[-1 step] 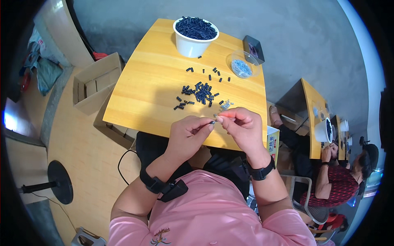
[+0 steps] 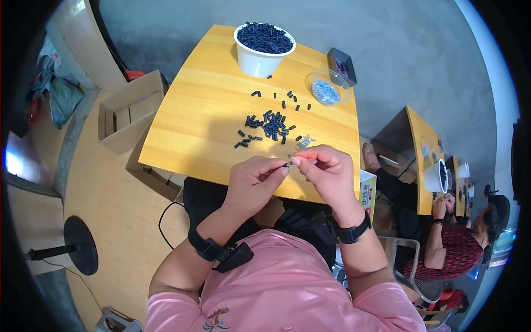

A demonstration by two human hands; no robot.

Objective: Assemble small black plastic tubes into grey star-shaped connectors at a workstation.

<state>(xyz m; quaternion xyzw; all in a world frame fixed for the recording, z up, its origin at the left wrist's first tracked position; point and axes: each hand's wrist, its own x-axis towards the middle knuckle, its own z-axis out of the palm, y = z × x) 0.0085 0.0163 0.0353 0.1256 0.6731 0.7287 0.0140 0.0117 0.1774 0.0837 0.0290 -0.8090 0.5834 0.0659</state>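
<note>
My left hand (image 2: 256,185) pinches a small black cylindrical piece (image 2: 287,165) between thumb and forefinger, only its end showing. Close against it, the thumb and forefinger of my right hand (image 2: 326,170) are pressed together; whatever they hold is too small to make out. Both hands meet above the near edge of the wooden table (image 2: 193,110). Just beyond them lies a loose pile of short black cylindrical pieces (image 2: 272,126), with several more scattered around it. Beside my right fingers sits a little heap of small silvery metal parts (image 2: 305,142).
A white tub (image 2: 257,62) heaped with black pieces stands at the table's far edge. To its right are a clear round container (image 2: 326,92) of small silvery parts and a dark tray (image 2: 343,66). Cardboard boxes (image 2: 133,110) flank the table's left; another person (image 2: 451,243) works at the right.
</note>
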